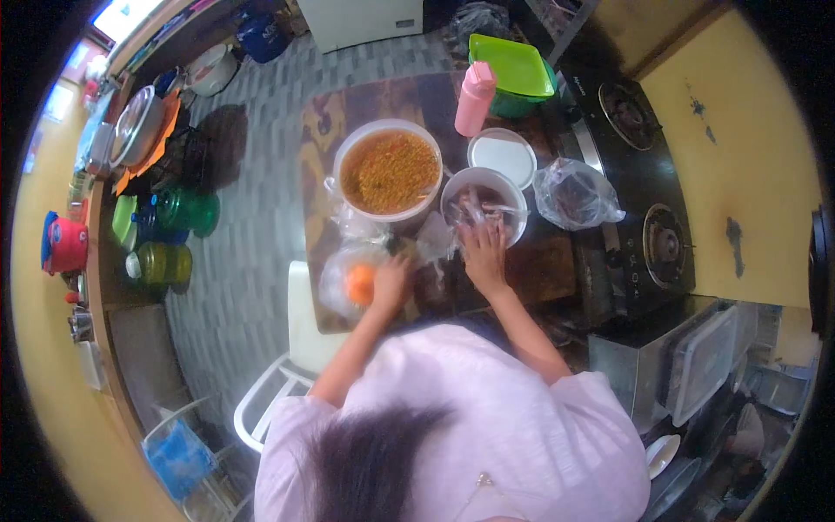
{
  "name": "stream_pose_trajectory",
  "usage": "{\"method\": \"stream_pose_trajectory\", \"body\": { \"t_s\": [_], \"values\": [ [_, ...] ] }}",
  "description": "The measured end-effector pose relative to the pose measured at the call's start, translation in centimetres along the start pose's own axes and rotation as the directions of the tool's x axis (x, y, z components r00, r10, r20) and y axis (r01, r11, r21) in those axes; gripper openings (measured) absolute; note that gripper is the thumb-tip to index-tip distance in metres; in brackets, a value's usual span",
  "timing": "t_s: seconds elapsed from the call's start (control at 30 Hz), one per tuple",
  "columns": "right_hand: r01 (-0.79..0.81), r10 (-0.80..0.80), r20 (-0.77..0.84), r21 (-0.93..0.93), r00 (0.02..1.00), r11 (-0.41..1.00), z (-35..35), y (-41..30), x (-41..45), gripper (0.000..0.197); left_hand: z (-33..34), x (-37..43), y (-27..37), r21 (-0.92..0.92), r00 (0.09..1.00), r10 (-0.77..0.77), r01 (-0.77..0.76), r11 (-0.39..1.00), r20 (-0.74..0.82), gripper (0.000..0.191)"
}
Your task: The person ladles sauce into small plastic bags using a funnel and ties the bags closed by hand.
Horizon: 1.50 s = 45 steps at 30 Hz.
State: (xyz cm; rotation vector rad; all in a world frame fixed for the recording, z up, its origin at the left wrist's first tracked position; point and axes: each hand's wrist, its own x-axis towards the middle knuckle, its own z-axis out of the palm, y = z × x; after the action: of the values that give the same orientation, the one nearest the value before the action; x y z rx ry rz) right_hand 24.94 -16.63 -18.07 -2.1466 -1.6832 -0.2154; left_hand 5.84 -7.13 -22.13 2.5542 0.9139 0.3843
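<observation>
My right hand (484, 256) reaches over the near rim of a white round tub (520, 230), its fingers at clear plastic bags (471, 203) with dark contents. Whether it grips one cannot be made out. My left hand (393, 280) is blurred, beside an orange object (361, 284) on a clear plastic bag (331, 280); its fingers are unclear. Beyond it stands a large round container (391, 171) of orange-brown food in liquid. A round white lid (502, 156) lies behind the tub, and a knotted clear bag (577, 194) sits to the tub's right.
A pink bottle (475, 101) and a green lidded container (515, 68) stand at the back of the wooden table (417, 98). The black gas stove (629, 176) is to the right. A white plastic chair (306, 320) touches the near left side.
</observation>
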Motion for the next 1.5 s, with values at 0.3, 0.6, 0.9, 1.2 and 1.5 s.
{"method": "stream_pose_trajectory", "body": {
  "t_s": [0.3,0.6,0.9,1.2,1.5],
  "values": [
    [-0.024,0.066,-0.18,0.221,0.981,0.975,-4.2,-2.9,-0.1,0.04,-1.1,0.4,-0.3,-0.528,0.917,-0.386,0.376,0.761,0.097,0.02],
    [0.077,-0.23,0.312,0.434,0.922,0.898,1.6,-2.9,-4.4,0.013,0.4,-0.5,-1.7,-0.543,0.889,-0.434,0.44,0.715,0.148,0.018],
    [-0.305,0.018,0.438,0.597,0.899,0.742,2.9,-1.1,-4.7,0.012,-0.2,-1.2,-1.7,-0.187,0.858,-0.254,0.367,0.911,0.446,0.022],
    [-0.361,0.152,0.337,0.74,0.929,0.568,-0.1,-1.0,-2.0,0.012,-0.3,0.4,-1.2,-0.503,0.789,-0.293,0.582,0.639,0.54,0.027],
    [-0.667,0.088,0.685,0.661,0.724,0.344,1.5,-0.9,-2.8,0.014,-1.8,1.2,-0.4,-0.709,0.796,-0.325,0.603,0.366,0.51,0.033]
  ]
}}
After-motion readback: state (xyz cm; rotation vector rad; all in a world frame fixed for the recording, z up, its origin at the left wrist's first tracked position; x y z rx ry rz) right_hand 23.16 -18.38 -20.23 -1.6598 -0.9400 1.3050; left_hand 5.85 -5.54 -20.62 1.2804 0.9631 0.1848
